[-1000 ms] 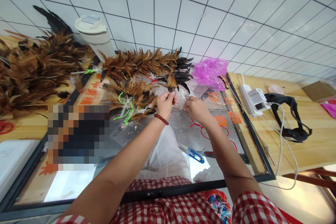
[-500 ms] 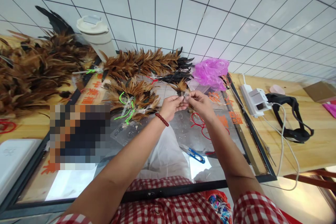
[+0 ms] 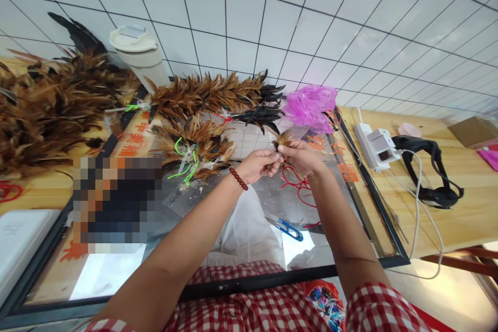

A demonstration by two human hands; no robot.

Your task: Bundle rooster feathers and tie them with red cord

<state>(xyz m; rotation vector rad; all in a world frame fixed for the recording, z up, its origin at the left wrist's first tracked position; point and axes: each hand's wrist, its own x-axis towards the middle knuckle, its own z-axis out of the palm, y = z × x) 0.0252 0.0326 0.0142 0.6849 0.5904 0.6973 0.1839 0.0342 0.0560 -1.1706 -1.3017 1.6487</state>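
Both hands meet over the middle of the framed glass panel (image 3: pixel 249 241). My right hand (image 3: pixel 301 158) is closed on a small tuft of brown and black feathers (image 3: pixel 284 141), whose tips stick out above the fingers. My left hand (image 3: pixel 259 164), with a beaded bracelet at the wrist, is closed in a pinch against the right fingertips at the tuft's base. What exactly it pinches is hidden. Beside the left hand lies a bundle of brown feathers (image 3: pixel 202 140) with green ties (image 3: pixel 187 166). Red cord (image 3: pixel 293 182) lies in loops below the right hand.
Blue thread snips (image 3: pixel 290 229) lie on the glass near me. Behind are a long brown feather strip (image 3: pixel 210 93), black feathers (image 3: pixel 259 115), a pink plastic bag (image 3: pixel 311 107) and a white tumbler (image 3: pixel 140 57). A power strip (image 3: pixel 371 145) and black headgear (image 3: pixel 428 171) are at right.
My hands have shifted slightly right. The feather tuft has turned and now sits mostly within the right hand, with less of it showing. The view has moved a little.
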